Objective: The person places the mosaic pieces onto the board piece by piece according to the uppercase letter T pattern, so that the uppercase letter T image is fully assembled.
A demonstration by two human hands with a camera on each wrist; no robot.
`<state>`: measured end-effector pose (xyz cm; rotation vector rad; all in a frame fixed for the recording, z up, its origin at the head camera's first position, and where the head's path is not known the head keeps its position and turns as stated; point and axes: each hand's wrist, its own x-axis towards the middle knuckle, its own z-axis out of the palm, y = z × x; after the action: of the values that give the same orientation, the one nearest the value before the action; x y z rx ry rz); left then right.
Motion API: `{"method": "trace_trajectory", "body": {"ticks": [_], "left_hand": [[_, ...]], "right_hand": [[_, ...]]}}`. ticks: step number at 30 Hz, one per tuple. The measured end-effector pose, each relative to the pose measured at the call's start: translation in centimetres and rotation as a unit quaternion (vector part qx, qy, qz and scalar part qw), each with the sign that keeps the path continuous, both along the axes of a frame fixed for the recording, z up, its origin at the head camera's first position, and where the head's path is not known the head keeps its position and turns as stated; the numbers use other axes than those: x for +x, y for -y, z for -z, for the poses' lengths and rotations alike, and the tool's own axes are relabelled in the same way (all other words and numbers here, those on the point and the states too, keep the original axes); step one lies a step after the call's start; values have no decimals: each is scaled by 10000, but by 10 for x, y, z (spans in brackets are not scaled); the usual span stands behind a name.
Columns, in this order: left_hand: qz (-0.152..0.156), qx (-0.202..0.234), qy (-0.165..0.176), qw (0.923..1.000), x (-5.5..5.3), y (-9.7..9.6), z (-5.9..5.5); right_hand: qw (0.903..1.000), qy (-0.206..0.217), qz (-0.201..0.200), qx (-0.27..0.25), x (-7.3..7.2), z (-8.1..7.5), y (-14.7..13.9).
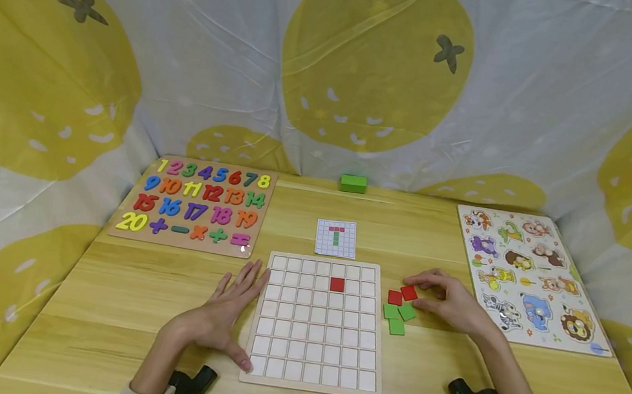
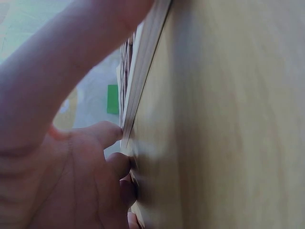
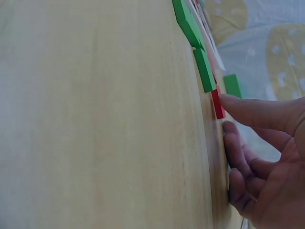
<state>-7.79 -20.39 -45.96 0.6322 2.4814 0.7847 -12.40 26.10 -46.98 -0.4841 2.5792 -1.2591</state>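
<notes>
A white grid board (image 1: 310,388) with a pale wooden frame lies on the table, one red square tile (image 1: 337,284) in its second row. My left hand (image 1: 218,317) is spread along the board's left side, thumb at the lower left corner and fingertips by the upper left edge. Right of the board lie several loose tiles: a red tile (image 1: 395,298) and green tiles (image 1: 397,327). My right hand (image 1: 450,303) has thumb and index finger at opposite sides of another red tile (image 1: 409,293), pinching it at table level. In the right wrist view the thumb touches this red tile (image 3: 218,104).
Behind the board lies a small pattern card (image 1: 336,238) with a red and green T. A green block (image 1: 353,184) stands at the back edge. A number puzzle (image 1: 192,209) lies at left, an animal puzzle (image 1: 535,280) at right. A patterned cloth (image 1: 239,52) hangs behind.
</notes>
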Motion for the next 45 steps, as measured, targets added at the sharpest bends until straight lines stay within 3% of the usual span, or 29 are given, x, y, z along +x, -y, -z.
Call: {"method": "trace_trajectory", "body": {"ticks": [23,34,45], "left_hand": [[23,80,18,10000,1,1,-1],[25,48,3,10000,1,0,-2],[25,-2,-20,10000,0,0,-2]], "right_hand": [[9996,-120,210,122,-1,0,4],[9970,-350,446,525,-3,3,8],[9979,-159,368,505,-7,-4,11]]}}
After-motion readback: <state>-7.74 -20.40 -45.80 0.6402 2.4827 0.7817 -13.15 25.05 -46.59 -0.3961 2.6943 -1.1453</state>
